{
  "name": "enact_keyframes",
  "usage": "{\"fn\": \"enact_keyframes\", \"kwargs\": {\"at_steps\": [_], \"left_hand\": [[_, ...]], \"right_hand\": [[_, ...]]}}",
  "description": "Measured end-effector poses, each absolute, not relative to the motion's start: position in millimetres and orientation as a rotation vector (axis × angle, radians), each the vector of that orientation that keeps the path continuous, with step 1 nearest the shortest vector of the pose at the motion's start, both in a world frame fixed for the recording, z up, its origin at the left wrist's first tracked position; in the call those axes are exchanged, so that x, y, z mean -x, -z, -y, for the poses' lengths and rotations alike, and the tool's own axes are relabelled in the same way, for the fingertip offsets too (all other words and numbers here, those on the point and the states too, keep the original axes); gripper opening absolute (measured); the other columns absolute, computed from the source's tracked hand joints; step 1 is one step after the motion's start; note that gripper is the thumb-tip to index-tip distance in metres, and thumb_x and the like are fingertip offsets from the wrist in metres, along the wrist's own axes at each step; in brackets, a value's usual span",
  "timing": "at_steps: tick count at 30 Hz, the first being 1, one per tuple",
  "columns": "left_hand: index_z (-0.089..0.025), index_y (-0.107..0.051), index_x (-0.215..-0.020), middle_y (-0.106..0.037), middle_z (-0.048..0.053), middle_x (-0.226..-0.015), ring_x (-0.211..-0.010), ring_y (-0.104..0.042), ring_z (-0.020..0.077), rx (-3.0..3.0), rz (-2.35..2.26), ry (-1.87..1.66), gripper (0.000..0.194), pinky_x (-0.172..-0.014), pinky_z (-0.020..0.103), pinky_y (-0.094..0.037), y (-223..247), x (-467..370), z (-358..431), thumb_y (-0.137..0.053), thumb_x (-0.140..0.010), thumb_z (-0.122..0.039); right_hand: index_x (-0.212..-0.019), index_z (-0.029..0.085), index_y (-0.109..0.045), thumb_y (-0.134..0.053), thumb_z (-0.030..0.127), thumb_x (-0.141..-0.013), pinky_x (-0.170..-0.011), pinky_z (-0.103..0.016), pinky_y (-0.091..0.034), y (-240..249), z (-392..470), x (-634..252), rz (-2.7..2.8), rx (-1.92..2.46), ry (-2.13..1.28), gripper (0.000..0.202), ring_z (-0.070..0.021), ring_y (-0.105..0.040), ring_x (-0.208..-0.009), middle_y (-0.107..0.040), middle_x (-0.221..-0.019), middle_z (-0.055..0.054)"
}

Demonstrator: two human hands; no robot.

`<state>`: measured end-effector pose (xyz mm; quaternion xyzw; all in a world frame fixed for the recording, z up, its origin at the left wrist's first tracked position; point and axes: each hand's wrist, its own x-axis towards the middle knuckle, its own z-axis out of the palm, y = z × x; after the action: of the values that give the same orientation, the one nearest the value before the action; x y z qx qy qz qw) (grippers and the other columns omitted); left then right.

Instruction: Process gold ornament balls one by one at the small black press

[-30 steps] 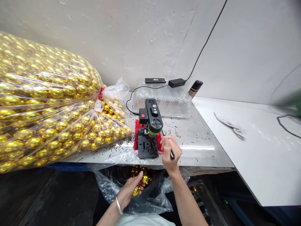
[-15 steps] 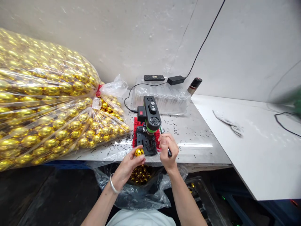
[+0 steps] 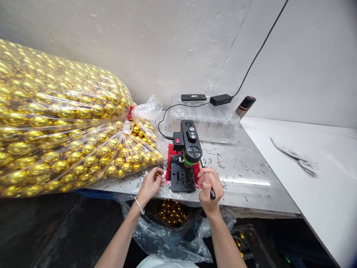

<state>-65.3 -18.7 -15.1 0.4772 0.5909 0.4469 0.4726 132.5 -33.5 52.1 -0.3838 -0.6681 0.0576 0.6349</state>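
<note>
A black press-like device [image 3: 191,141] with a red switch and a flat black base [image 3: 182,178] stands on red matting [image 3: 169,175] at the table's front. My right hand [image 3: 211,186] is wrapped round its black-tipped lever [image 3: 212,194]. Left of the base, my left hand [image 3: 151,184] has its fingers curled together; a small bit of gold [image 3: 157,174] shows at the fingertips, mostly hidden by them. Below the table edge, gold balls [image 3: 171,213] lie in an open clear plastic bag [image 3: 173,242].
A huge clear bag of gold balls [image 3: 64,130] fills the left. Behind the device are a clear plastic tray [image 3: 206,126], a power adapter [image 3: 221,99], a black flat object [image 3: 193,97] and a dark can [image 3: 245,106]. A grey-white glove-like item [image 3: 295,156] lies right.
My left hand has moved left, away from the device's base, and the gold ball clearly seen in it before is now mostly out of sight. The whole view has shifted. My right hand keeps its grip.
</note>
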Motion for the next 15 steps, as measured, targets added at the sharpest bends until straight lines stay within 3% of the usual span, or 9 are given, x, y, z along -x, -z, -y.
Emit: {"fn": "enact_keyframes", "kwargs": {"at_steps": [4,8,11,15], "left_hand": [[-0.018,-0.061,-0.092,-0.065,0.006,-0.096,-0.059,-0.06,0.0115,-1.366,-1.54,-1.157,0.02,-0.052,0.023,-0.048,20.9,74.0,17.8,-0.055,-0.079,-0.032],[-0.021,-0.065,-0.104,-0.058,0.009,-0.126,-0.071,-0.063,0.0131,-1.766,-1.69,-1.04,0.024,-0.073,0.028,-0.052,23.4,82.8,21.0,-0.053,-0.084,-0.027],[-0.022,-0.061,-0.119,-0.056,0.009,-0.132,-0.093,-0.066,0.0199,-1.928,-1.902,-0.883,0.033,-0.079,0.03,-0.052,25.6,87.4,21.8,-0.047,-0.088,-0.022],[-0.018,-0.056,-0.126,-0.059,0.012,-0.128,-0.107,-0.063,0.0254,-2.022,-2.02,-0.835,0.038,-0.084,0.033,-0.053,30.8,88.9,17.2,-0.045,-0.089,-0.02]], "right_hand": [[-0.063,0.02,-0.045,-0.038,0.007,-0.088,-0.06,-0.028,-0.04,-51.6,34.3,-134.0,1.563,0.884,-0.126,0.03,-0.0138,-0.053,-0.069,-0.051,-0.065,0.0],[-0.063,0.02,-0.044,-0.038,0.007,-0.089,-0.06,-0.028,-0.04,-50.8,34.4,-134.4,1.555,0.879,-0.123,0.03,-0.0135,-0.053,-0.069,-0.05,-0.065,0.0],[-0.062,0.02,-0.044,-0.038,0.007,-0.089,-0.06,-0.028,-0.04,-50.2,33.9,-133.9,1.556,0.874,-0.125,0.03,-0.0134,-0.053,-0.069,-0.05,-0.064,0.0],[-0.062,0.02,-0.043,-0.038,0.006,-0.088,-0.06,-0.027,-0.041,-49.9,33.4,-133.4,1.549,0.854,-0.137,0.03,-0.013,-0.054,-0.069,-0.048,-0.061,0.001]]}}
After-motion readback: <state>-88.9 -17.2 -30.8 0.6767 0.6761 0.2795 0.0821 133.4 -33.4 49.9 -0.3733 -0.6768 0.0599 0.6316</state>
